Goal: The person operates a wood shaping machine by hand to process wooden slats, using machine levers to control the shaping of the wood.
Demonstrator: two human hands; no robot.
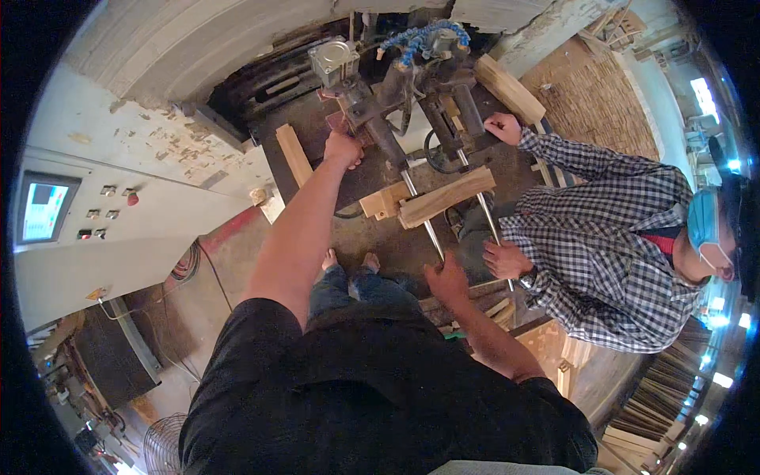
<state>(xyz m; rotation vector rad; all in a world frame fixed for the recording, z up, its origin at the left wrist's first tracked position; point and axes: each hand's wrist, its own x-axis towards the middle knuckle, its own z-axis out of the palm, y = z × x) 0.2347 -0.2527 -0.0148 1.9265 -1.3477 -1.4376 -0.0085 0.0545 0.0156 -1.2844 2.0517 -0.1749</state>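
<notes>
A squared wooden beam (447,196), the reference point here, lies crosswise over two polished metal rods (432,233). A smaller wooden block (382,203) sits just beside the beam's left end. Nearer the body than the beam, the worker's right hand (447,279) meets the near end of the left rod; whether its fingers close around the metal cannot be told. Beyond the beam and to its left, the left hand (343,148) has bent fingers beside a reddish-brown piece (337,123); its grip is likewise unclear. To the beam's right stands a co-worker (609,237), one hand (508,260) at the right rod. Well apart, far left of the beam, is a control cabinet (158,218). Good handling here probably calls for steady, even pressure, fingertips clear of the beam's underside, and movements agreed with the co-worker.
</notes>
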